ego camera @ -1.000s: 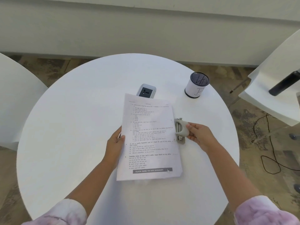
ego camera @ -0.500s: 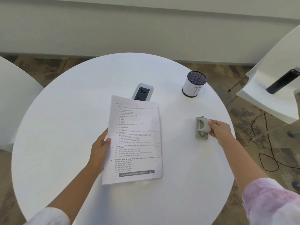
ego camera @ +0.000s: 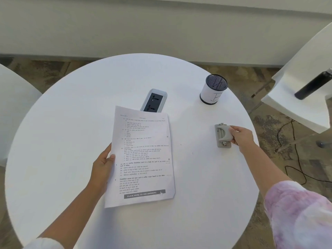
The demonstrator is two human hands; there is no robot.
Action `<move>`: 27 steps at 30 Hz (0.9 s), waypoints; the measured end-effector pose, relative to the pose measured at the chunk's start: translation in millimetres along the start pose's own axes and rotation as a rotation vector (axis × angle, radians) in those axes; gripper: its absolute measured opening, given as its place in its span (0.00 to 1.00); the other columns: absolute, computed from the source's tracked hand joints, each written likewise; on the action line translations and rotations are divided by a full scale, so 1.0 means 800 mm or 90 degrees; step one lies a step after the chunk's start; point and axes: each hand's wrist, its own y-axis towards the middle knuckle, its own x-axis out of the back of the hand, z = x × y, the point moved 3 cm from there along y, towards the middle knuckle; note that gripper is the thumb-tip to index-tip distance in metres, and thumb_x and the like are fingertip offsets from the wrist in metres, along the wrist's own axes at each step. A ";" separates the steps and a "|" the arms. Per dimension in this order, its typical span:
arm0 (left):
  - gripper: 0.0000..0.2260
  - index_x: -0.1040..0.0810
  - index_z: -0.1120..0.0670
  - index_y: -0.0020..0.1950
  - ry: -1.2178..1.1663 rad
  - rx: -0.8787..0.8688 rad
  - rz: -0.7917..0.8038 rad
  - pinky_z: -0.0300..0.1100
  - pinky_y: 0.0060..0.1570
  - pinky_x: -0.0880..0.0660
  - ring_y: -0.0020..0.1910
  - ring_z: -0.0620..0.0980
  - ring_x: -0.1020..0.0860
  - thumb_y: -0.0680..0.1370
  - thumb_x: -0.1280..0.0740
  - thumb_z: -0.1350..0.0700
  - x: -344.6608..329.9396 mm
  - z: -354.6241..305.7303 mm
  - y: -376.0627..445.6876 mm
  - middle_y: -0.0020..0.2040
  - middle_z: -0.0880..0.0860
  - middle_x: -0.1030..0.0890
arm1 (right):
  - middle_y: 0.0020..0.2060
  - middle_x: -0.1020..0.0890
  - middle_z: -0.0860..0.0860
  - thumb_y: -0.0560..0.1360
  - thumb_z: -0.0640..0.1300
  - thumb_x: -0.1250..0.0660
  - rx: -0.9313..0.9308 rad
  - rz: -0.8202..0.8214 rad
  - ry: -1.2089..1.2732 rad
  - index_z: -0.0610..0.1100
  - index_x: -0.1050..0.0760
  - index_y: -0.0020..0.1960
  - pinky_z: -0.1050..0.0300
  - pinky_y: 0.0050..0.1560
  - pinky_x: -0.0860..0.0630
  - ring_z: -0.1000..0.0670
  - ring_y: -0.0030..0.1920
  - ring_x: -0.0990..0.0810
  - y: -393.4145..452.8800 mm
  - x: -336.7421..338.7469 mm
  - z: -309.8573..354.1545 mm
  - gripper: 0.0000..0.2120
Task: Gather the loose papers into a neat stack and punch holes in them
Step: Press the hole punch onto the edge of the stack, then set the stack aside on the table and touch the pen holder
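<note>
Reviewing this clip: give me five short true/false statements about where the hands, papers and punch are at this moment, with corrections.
1. The left hand holds the papers by their left edge. True.
2. The punch sits on top of the papers. False: it rests on the table, well to their right, not touching them.
3. The right hand grips the punch. True.
4. The cup lies tipped on its side. False: it stands upright near the far right rim.
5. The papers cover the whole socket panel. False: only its near end is hidden under the top edge.
</note>
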 end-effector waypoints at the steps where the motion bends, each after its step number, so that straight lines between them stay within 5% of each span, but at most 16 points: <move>1: 0.19 0.30 0.43 0.67 -0.005 0.001 0.000 0.55 0.59 0.28 0.54 0.56 0.21 0.80 0.42 0.60 0.000 0.001 -0.001 0.59 0.52 0.20 | 0.47 0.22 0.43 0.75 0.41 0.35 0.000 -0.006 -0.002 0.37 0.24 0.58 0.67 0.27 0.22 0.49 0.38 0.23 0.002 0.001 -0.001 0.13; 5: 0.19 0.30 0.43 0.67 -0.017 -0.003 0.001 0.56 0.59 0.28 0.55 0.57 0.21 0.80 0.42 0.60 0.000 -0.001 -0.005 0.59 0.53 0.20 | 0.55 0.20 0.42 0.76 0.42 0.37 0.019 -0.057 -0.042 0.39 0.24 0.59 0.53 0.45 0.22 0.45 0.48 0.22 0.001 0.009 0.003 0.14; 7: 0.19 0.30 0.43 0.67 -0.024 -0.003 -0.004 0.57 0.59 0.28 0.56 0.58 0.22 0.80 0.42 0.60 0.001 -0.002 -0.007 0.59 0.53 0.20 | 0.58 0.21 0.43 0.76 0.42 0.39 0.071 -0.120 -0.146 0.40 0.24 0.60 0.54 0.54 0.27 0.44 0.54 0.22 -0.014 0.015 0.012 0.14; 9: 0.19 0.30 0.43 0.68 -0.032 -0.002 -0.007 0.58 0.59 0.28 0.56 0.58 0.22 0.80 0.42 0.60 -0.001 -0.004 -0.009 0.59 0.54 0.21 | 0.57 0.21 0.43 0.77 0.41 0.41 0.161 -0.181 -0.195 0.40 0.25 0.59 0.58 0.53 0.32 0.44 0.57 0.24 -0.041 0.013 0.025 0.13; 12: 0.19 0.30 0.44 0.68 -0.034 0.000 -0.017 0.55 0.57 0.26 0.52 0.56 0.21 0.80 0.42 0.60 -0.005 -0.007 -0.012 0.59 0.54 0.20 | 0.50 0.21 0.41 0.75 0.37 0.39 0.326 -0.210 -0.146 0.39 0.23 0.53 0.64 0.47 0.33 0.49 0.47 0.25 -0.091 -0.011 0.038 0.09; 15: 0.18 0.30 0.44 0.67 -0.030 -0.006 -0.002 0.50 0.51 0.23 0.49 0.55 0.20 0.80 0.41 0.59 -0.011 -0.012 -0.014 0.57 0.54 0.19 | 0.43 0.22 0.46 0.73 0.32 0.39 0.322 -0.093 -0.069 0.42 0.23 0.49 0.69 0.42 0.31 0.51 0.41 0.27 -0.133 -0.058 0.024 0.09; 20: 0.17 0.28 0.44 0.65 -0.051 -0.013 0.028 0.43 0.40 0.20 0.43 0.50 0.17 0.79 0.40 0.59 -0.014 -0.029 -0.018 0.50 0.50 0.17 | 0.49 0.23 0.48 0.76 0.45 0.36 -0.051 0.265 0.055 0.42 0.30 0.61 0.58 0.49 0.26 0.51 0.47 0.23 -0.181 -0.122 -0.009 0.16; 23: 0.12 0.26 0.49 0.61 -0.035 -0.016 0.024 0.45 0.41 0.21 0.40 0.49 0.18 0.79 0.40 0.58 -0.016 -0.038 -0.019 0.45 0.51 0.16 | 0.57 0.21 0.48 0.74 0.49 0.33 -0.074 0.401 0.045 0.44 0.32 0.64 0.53 0.60 0.27 0.49 0.56 0.21 -0.205 -0.138 -0.008 0.21; 27: 0.07 0.25 0.54 0.55 0.047 -0.066 0.005 0.39 0.34 0.24 0.36 0.48 0.19 0.79 0.40 0.57 -0.020 -0.046 -0.021 0.38 0.48 0.16 | 0.50 0.16 0.50 0.73 0.36 0.34 0.016 0.383 0.029 0.45 0.27 0.58 0.56 0.53 0.22 0.51 0.50 0.17 -0.219 -0.140 0.013 0.15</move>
